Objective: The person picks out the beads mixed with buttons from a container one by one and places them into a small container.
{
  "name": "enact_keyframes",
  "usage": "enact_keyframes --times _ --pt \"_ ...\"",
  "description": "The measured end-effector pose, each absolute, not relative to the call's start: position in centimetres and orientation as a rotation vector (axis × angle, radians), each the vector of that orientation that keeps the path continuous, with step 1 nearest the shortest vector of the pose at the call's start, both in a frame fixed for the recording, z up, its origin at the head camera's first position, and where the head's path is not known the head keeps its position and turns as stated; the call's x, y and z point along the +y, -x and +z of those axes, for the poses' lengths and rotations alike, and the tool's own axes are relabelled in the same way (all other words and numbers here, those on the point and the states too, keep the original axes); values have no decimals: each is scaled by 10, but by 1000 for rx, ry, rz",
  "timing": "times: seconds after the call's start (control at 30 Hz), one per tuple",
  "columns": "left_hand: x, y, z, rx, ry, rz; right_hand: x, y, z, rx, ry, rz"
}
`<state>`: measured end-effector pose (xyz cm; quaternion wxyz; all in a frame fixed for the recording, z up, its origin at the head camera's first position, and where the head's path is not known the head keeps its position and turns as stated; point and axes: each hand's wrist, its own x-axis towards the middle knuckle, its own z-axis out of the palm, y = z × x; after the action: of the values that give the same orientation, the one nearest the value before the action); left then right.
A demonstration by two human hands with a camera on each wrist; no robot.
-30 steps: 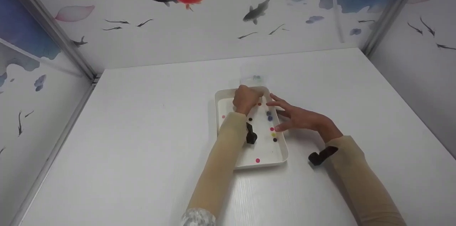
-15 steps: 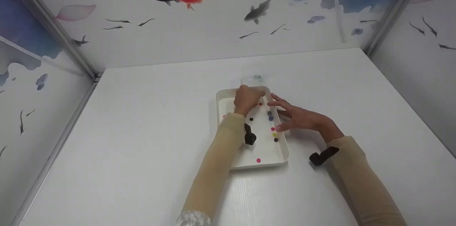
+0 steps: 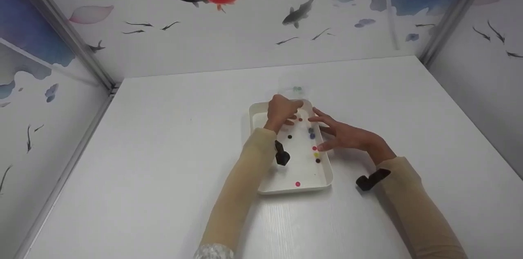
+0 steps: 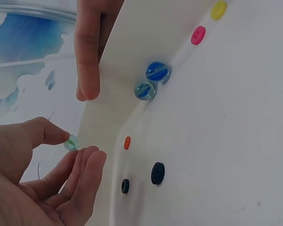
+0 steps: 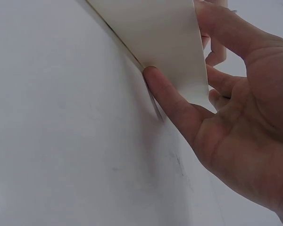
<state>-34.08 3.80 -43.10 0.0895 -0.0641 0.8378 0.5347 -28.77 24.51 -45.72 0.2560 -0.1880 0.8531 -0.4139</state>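
Observation:
In the head view my left hand [image 3: 281, 111] is over the far end of a white tray [image 3: 295, 190]. The left wrist view shows its thumb and forefinger pinching a clear marble with a green swirl [image 4: 71, 142] near the tray's rim. My right hand [image 3: 347, 135] grips the tray's right wall, its thumb inside and a finger pressed against the outer face. Along that wall lie two blue marbles [image 4: 157, 71], a pink button [image 4: 198, 35] and a yellow button [image 4: 219, 10]. A small orange button [image 4: 127, 142] and black buttons [image 4: 158, 173] lie nearby.
Just behind the tray stands a clear see-through container [image 3: 292, 91] with greenish marbles in it. Another pink button [image 3: 298, 184] lies at the tray's near end. A printed wall panel [image 3: 245, 38] closes off the back of the white table [image 3: 175, 136].
My left hand has lifted slightly and its lower fingers have spread out from under the palm, while its forearm swung a little left. The right hand keeps its hold on the tray.

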Motion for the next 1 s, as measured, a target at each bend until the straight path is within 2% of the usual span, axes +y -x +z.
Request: enact_keyframes --times 1.0 --pt "14 346 -400 2489 51 1602 246 287 -460 2328 557 -1131"
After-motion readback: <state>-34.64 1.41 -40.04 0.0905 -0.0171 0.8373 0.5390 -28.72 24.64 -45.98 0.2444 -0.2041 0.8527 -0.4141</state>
